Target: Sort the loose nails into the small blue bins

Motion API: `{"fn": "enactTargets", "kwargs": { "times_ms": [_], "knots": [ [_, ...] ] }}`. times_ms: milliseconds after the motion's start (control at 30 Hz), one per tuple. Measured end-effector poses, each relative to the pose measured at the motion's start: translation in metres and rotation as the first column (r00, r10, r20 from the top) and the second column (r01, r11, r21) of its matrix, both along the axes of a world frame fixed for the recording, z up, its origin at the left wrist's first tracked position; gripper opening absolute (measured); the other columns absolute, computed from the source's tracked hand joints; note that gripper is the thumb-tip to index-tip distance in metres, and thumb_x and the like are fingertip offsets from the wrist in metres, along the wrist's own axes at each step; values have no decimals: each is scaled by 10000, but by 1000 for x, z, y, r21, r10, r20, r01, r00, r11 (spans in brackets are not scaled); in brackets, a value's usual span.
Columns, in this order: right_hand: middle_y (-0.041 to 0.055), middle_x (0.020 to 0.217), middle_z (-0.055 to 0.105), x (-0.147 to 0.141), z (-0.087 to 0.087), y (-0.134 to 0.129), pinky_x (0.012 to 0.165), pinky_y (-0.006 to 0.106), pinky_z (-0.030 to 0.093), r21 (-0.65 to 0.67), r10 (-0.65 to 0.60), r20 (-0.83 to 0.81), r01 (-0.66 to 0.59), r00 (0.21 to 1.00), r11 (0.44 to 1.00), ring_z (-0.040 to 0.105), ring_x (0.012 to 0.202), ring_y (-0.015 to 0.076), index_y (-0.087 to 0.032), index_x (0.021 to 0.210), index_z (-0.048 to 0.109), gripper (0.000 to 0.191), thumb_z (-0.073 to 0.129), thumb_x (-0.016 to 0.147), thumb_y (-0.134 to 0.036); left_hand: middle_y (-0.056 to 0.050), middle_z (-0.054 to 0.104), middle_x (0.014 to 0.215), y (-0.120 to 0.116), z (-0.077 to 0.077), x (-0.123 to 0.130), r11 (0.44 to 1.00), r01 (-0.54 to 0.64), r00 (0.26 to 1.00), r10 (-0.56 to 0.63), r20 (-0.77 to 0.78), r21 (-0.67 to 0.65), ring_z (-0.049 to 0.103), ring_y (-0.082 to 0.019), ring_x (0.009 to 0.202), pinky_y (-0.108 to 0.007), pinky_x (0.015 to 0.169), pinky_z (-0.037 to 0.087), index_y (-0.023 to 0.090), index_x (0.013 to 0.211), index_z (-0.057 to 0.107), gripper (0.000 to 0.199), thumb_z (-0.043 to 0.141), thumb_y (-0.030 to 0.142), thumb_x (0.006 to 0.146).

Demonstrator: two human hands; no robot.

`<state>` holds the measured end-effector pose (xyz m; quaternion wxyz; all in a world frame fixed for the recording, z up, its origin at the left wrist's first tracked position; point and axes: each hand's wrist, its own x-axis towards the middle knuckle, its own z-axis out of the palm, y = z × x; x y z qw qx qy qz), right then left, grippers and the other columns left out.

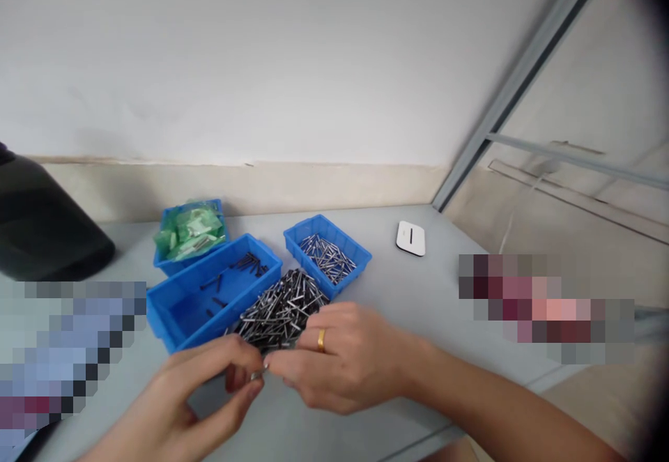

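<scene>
Thumb and forefinger of my left hand (201,385) pinch a small silvery metal piece (257,375), its exact kind too small to make out. My right hand (348,361), with a gold ring (320,340) on one finger, is closed, and its fingertips meet the left ones at that piece. What else the right fingers may hold is hidden. Just beyond both hands lies a heap of thin silver and dark metal pins (282,309) on the grey table (397,316), partly covered by the hands.
Left of the heap, a long blue bin (175,329) holds a few dark screw-like pieces. Another blue bin (360,256) contains silvery pins. Behind, a blue bin (162,263) carries green plastic packets (196,228). A white device (411,237) and a dark bottle-like container (47,218) stand farther out.
</scene>
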<state>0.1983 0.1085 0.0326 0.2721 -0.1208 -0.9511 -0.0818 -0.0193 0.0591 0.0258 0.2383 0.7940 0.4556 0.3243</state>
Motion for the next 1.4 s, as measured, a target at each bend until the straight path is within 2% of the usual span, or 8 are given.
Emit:
{"fn": "enactTargets", "kwargs": {
  "times_ms": [200,400,567,700,833,1033,1200,1400],
  "knots": [
    [-60,655,544,1,-1,1,485,254,299,-12,-10,30,10,999,1000,472,541,93,-189,1175,466,330,442,848,-222,23,594,600,3,-3,-2,1000,15,1000,-15,-7,25,551,-102,553,-142,535,452,205,689,573,172,525,292,829],
    [-50,607,526,1,0,0,509,261,291,-32,16,28,-16,999,999,453,548,97,-192,959,562,163,473,834,-245,11,625,651,7,0,-6,998,60,997,-59,-52,5,580,-110,593,-150,568,481,207,737,616,127,554,274,825],
    [-43,617,537,0,-3,-1,502,263,278,-51,14,69,-10,998,999,456,554,101,-196,895,566,124,464,850,-250,-1,674,756,5,-3,-6,997,1,1000,-1,-3,71,638,-136,706,-159,640,516,237,815,660,96,593,305,811],
    [-39,663,564,-2,-5,-3,505,253,307,-74,44,121,-35,992,997,486,566,100,-206,978,564,163,477,853,-265,-17,702,855,0,-5,-7,992,-22,1000,19,24,122,661,-156,790,-191,713,539,244,812,671,106,586,307,813],
    [-48,615,542,-2,-3,-4,490,254,305,-41,60,80,-57,995,998,473,540,98,-197,938,571,145,469,849,-251,-3,707,815,-2,-4,-8,994,-53,998,51,23,93,661,-141,730,-170,680,536,239,808,654,86,607,310,794],
    [-53,623,557,-2,4,-3,507,245,311,-11,34,-151,-36,988,999,456,535,83,-180,1015,558,180,474,868,-239,19,632,638,3,4,-6,997,66,997,-64,-49,42,589,-101,585,-143,553,482,203,720,604,114,551,222,819],
    [-58,560,495,-4,0,-5,499,255,267,-15,55,-59,-56,997,998,412,518,88,-194,850,570,93,489,879,-230,9,624,661,4,6,-4,992,126,990,-123,-68,32,584,-98,597,-147,559,471,203,780,619,115,516,193,833],
    [-40,589,513,-2,-2,-5,516,255,278,-44,34,-98,-38,995,998,422,548,101,-170,962,574,140,487,857,-204,15,599,657,3,9,-4,991,127,989,-123,-83,53,573,-93,602,-151,573,462,196,786,597,91,524,177,836]
  ]
}}
